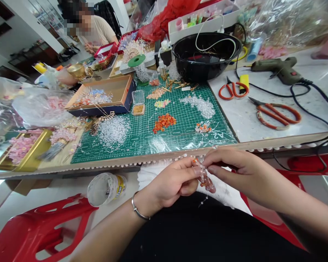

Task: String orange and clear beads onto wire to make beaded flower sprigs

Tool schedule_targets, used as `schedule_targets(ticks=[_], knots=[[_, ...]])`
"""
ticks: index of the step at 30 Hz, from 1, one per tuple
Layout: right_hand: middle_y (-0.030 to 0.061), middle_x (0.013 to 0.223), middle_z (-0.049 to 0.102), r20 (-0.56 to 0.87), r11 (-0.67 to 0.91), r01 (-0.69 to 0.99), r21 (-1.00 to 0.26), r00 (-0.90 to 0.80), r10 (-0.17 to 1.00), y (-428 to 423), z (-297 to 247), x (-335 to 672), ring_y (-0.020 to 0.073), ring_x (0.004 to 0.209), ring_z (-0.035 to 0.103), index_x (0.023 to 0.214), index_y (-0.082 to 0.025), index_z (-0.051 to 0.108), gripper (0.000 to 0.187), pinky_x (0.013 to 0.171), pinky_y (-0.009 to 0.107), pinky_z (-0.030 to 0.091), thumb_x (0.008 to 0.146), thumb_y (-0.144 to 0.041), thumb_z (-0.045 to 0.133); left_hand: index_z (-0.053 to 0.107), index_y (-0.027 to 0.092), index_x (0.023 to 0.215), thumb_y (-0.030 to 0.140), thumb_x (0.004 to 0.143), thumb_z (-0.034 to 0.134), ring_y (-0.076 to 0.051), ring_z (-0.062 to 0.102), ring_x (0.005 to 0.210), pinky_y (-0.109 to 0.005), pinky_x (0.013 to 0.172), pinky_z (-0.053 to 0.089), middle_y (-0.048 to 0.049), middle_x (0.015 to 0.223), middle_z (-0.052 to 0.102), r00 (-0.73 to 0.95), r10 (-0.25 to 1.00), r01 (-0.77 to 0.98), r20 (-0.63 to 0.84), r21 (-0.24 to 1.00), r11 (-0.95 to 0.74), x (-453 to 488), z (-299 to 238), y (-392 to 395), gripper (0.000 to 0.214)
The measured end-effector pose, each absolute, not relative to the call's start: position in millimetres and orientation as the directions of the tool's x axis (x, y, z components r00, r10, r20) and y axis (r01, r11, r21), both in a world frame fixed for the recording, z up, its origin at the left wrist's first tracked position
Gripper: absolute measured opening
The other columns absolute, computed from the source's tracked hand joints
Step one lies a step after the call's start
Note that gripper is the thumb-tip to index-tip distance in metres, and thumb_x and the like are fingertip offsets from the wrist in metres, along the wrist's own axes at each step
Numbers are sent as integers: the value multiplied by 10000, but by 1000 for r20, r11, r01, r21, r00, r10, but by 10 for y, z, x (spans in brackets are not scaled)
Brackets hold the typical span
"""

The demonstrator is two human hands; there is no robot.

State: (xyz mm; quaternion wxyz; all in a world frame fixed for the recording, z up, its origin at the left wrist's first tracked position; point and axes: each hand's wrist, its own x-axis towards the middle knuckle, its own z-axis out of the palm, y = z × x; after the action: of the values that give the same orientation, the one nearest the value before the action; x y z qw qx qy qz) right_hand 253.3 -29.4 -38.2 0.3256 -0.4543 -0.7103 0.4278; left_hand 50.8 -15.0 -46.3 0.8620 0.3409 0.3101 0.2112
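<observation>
the left hand (pixel 177 180) pinched a bead strand (pixel 202 174) before the table (pixel 243 131); the right hand (pixel 239 173) met it, grip unclear. the strand already bore clear and orange pieces; loose orange beads (pixel 164 123) and clear beads (pixel 113 131) seemingly remained unused.
</observation>
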Motion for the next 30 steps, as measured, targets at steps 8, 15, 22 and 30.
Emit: schedule_targets(ticks=[8, 15, 22, 30], knots=[[42, 987, 761, -118, -47, 208, -977, -348, 930, -274, -410, 2589, 237, 936, 673, 979, -278, 787, 180, 852, 360, 511, 920, -412, 681, 513, 172, 879, 320, 909, 648, -9, 282, 378, -203, 425, 149, -64, 749, 718, 710, 572, -188, -412, 671, 717, 524, -489, -154, 203], [62, 854, 726, -365, -404, -40, -914, -356, 860, -316, -506, 2578, 199, 805, 681, 932, -177, 725, 318, 779, 350, 559, 844, -480, 761, 596, 151, 812, 306, 801, 791, -2, 246, 429, -196, 459, 151, 57, 622, 493, 533, 713, -267, -457, 708, 653, 548, -496, -135, 249], [-84, 596, 342, -457, -577, -242, -780, -410, 790, -446, -695, 2443, 74, 516, 244, 842, -162, 639, 337, 469, 209, 225, 854, -492, 709, 661, 121, 802, 303, 801, 808, -16, 255, 469, -215, 483, 145, 62, 576, 441, 473, 762, -308, -442, 727, 613, 616, -565, -159, 233], [-50, 615, 367, -393, -565, -146, -812, -578, 715, -498, -902, 2350, 111, 524, 254, 781, -193, 609, 501, 473, 246, 202, 864, -683, 546, 658, 145, 787, 386, 719, 856, -35, 212, 426, -228, 465, 140, 103, 457, 347, 478, 732, -323, -484, 679, 660, 625, -617, -158, 320]])
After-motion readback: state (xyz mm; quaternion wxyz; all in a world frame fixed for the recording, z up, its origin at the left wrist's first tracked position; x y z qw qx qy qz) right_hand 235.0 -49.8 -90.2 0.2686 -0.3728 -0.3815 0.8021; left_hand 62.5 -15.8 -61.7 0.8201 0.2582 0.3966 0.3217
